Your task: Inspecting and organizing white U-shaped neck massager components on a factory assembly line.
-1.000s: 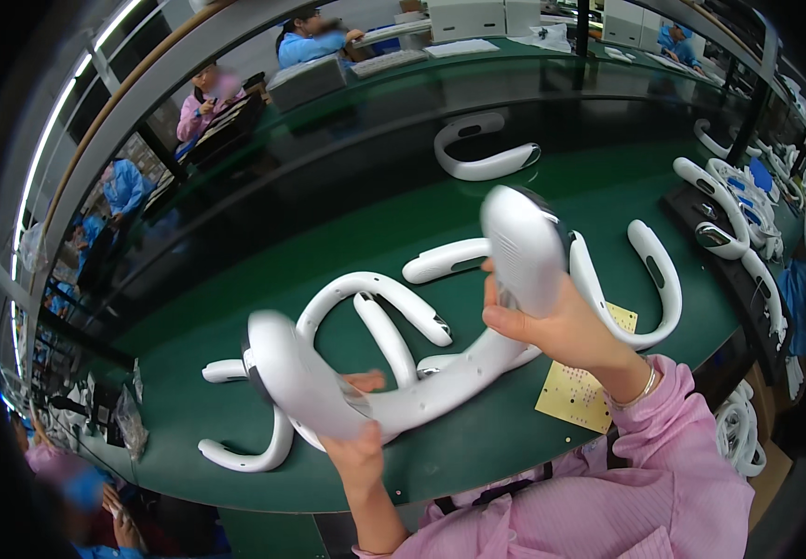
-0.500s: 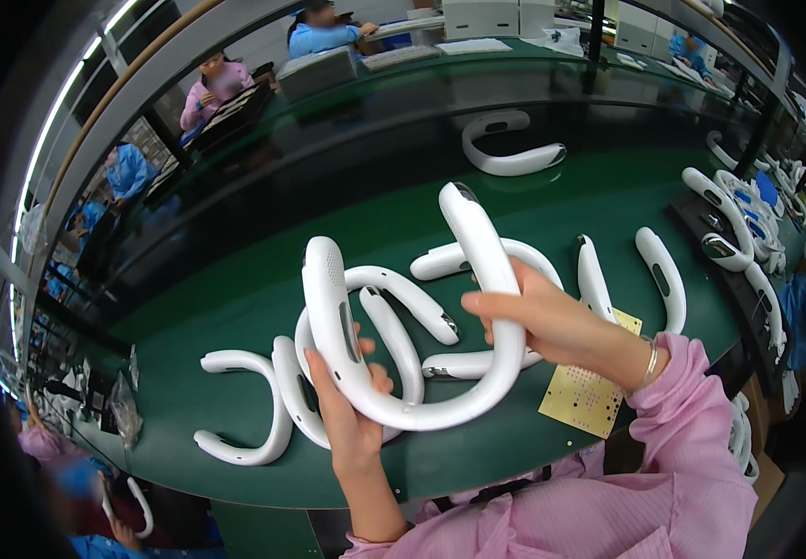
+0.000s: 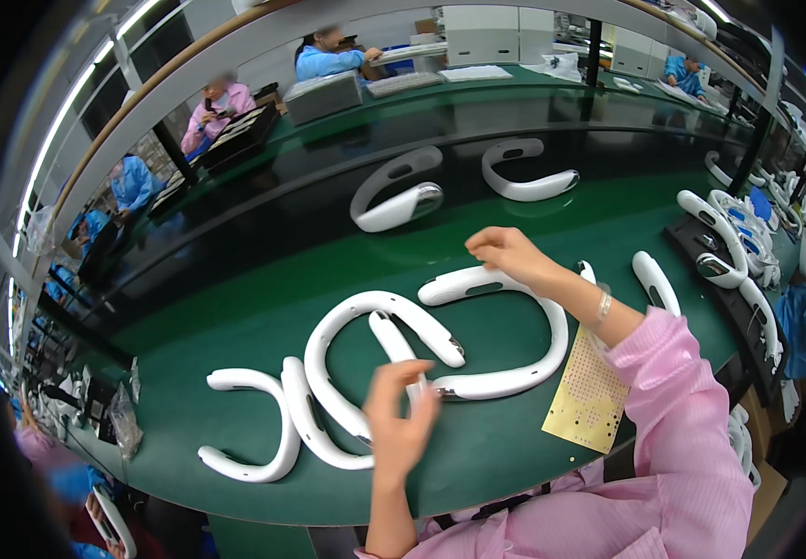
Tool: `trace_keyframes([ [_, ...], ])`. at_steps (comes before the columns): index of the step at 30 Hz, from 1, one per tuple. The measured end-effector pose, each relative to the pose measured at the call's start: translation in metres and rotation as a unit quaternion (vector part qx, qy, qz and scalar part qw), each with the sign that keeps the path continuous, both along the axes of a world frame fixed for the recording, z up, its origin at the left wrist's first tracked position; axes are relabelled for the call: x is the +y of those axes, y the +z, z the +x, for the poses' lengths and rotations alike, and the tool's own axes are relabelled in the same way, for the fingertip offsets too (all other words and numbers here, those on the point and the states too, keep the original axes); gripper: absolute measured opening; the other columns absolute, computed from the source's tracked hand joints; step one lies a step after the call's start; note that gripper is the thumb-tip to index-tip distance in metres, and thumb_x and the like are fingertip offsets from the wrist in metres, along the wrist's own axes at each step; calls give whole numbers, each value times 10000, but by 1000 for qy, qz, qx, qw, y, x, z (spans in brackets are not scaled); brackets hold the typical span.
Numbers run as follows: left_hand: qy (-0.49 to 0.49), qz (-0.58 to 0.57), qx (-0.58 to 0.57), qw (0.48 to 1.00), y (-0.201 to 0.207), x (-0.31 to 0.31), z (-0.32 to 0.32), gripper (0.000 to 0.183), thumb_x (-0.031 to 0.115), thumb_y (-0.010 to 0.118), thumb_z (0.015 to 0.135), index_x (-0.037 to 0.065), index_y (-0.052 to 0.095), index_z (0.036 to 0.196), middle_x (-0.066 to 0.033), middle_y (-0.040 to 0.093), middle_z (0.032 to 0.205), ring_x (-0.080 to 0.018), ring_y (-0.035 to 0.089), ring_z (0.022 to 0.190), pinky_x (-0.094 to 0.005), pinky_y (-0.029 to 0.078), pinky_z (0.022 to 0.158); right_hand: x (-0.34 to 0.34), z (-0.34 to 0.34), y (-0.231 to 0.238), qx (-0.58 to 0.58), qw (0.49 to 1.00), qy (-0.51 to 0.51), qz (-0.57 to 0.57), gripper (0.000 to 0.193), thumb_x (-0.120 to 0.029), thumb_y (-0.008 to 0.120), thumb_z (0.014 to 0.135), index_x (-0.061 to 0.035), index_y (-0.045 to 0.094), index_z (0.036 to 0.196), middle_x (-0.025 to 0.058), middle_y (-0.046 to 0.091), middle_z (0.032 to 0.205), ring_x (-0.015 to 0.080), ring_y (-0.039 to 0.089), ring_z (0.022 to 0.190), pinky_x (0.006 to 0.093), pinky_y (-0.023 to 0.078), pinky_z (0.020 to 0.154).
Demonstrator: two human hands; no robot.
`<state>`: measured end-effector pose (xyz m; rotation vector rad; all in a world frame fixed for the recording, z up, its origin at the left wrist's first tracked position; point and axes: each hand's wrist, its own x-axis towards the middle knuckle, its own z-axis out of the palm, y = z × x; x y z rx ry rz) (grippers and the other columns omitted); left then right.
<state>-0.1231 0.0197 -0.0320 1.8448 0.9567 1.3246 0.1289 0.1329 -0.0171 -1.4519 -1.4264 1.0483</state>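
My left hand (image 3: pixel 399 419), smeared by motion, hovers over the near ends of the white U-shaped neckbands, its fingers loosely bent and apart with nothing visible in them. Behind it, one neckband (image 3: pixel 393 337) is partly hidden. My right hand (image 3: pixel 519 258) is raised above a larger curved neckband (image 3: pixel 556 340), fingers loosely bent and holding nothing. Left of the hands lie another neckband (image 3: pixel 328 335) and two more curved ones, an inner neckband (image 3: pixel 300 410) and an outer neckband (image 3: pixel 282 424). A neckband with a shiny tip (image 3: pixel 389 214) stands on the dark strip beyond.
A second neckband (image 3: pixel 528 189) lies on the dark strip (image 3: pixel 310 200). A yellow perforated board (image 3: pixel 584 401) rests beside my right forearm on the green table (image 3: pixel 235 326). More neckbands and white parts crowd a black tray (image 3: pixel 733 307) at right. Co-workers sit around.
Both hands have let go of the neckband they held; one now stands on the far dark strip. My right hand has moved up and away, while my left has shifted right.
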Motion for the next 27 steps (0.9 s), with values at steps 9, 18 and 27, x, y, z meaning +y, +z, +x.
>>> trace_keyframes([
  [9, -156, 111, 449, 873, -13, -5, 76, 469, 295, 682, 738, 20, 564, 1098, -101, 615, 909, -249, 600, 840, -361, 472, 770, -97, 27, 9, 76, 988, -20, 135, 193, -47, 453, 895, 30, 579, 1020, 81, 606, 961, 134, 569, 923, 269, 449, 850],
  [18, -221, -300, -363, 854, 40, -32, 4, 523, 364, 407, 940, -103, 446, 1174, -150, 578, 835, -209, 578, 703, -326, 475, 612, -163, -5, -10, 384, 916, 57, 103, 955, -751, 347, 779, 8, 281, 1356, 165, 496, 1220, 248, 527, 1093, 398, 391, 967],
  [27, -201, -382, -431, 792, 16, -46, -8, 433, 305, 383, 909, -46, 456, 1151, -154, 560, 883, -227, 569, 729, -331, 439, 631, -165, -20, -26, 510, 855, 91, -21, 752, -655, 277, 876, 33, 427, 1141, 74, 474, 661, 148, 497, 449, 277, 443, 413],
])
